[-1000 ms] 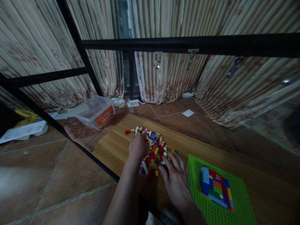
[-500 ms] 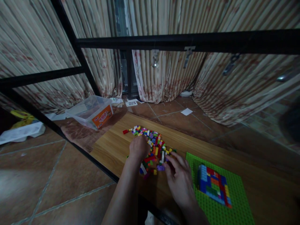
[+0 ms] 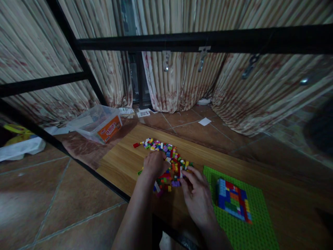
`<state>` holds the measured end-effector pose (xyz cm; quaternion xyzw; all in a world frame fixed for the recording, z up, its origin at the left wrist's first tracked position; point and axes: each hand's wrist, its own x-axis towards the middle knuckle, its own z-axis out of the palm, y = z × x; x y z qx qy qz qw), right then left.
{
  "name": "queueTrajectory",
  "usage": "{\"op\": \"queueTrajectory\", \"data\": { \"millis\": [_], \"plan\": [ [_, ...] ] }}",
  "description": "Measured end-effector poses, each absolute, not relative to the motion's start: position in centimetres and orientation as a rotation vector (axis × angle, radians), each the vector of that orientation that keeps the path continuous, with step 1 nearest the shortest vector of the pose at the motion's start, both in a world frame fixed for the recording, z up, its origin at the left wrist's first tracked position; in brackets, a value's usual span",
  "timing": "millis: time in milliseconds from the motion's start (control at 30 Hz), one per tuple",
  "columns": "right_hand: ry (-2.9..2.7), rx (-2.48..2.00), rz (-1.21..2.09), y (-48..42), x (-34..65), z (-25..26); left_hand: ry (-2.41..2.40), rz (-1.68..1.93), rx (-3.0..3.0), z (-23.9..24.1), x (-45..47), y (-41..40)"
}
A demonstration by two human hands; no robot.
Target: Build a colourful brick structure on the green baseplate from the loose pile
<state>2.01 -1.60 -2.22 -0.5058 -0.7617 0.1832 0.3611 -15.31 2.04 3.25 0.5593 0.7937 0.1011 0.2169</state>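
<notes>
A loose pile of small colourful toy bricks (image 3: pixel 174 152) is spread across the wooden board. My left hand (image 3: pixel 155 164) reaches over the pile's near left side, back of the hand up, its fingers tucked out of sight among the bricks. At the pile's right edge is my right hand (image 3: pixel 197 191), thumb and fingers bent but apart, fingertips beside a white brick (image 3: pixel 181 171); I see nothing held in it. To its right lies a green studded baseplate (image 3: pixel 253 201). On the baseplate sits a flat block of joined bricks (image 3: pixel 233 200), blue, red, orange, green and yellow.
The wooden board (image 3: pixel 121 152) sits within a black metal frame, whose bar (image 3: pixel 182 41) crosses above it. A clear plastic box (image 3: pixel 97 121) with an orange label stands beyond the left end. Striped curtains (image 3: pixel 177 83) hang behind, and paper (image 3: pixel 204 121) lies on the tiled floor.
The view has shifted slightly, moving the scene a little left and up. My left hand has turned slightly over the pile. My right thumb and fingertips have come closer together by the white brick.
</notes>
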Motion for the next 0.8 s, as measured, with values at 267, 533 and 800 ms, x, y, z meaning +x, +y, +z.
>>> {"op": "queueTrajectory", "data": {
  "millis": [267, 533, 800],
  "plan": [
    [-1.942, -1.298, 0.476, -1.6, 2.0, -2.4, 2.166, 0.280, 1.598, 2.9, -14.5, 2.5],
    [-1.931, -1.304, 0.518, -1.6, 2.0, -2.1, 2.092, 0.294, 1.654, 3.0, -14.1, 2.2],
    [-1.907, -1.314, 0.569, -1.6, 2.0, -1.9, 2.056, 0.209, 1.671, 3.2, -13.8, 2.2]
  ]
}}
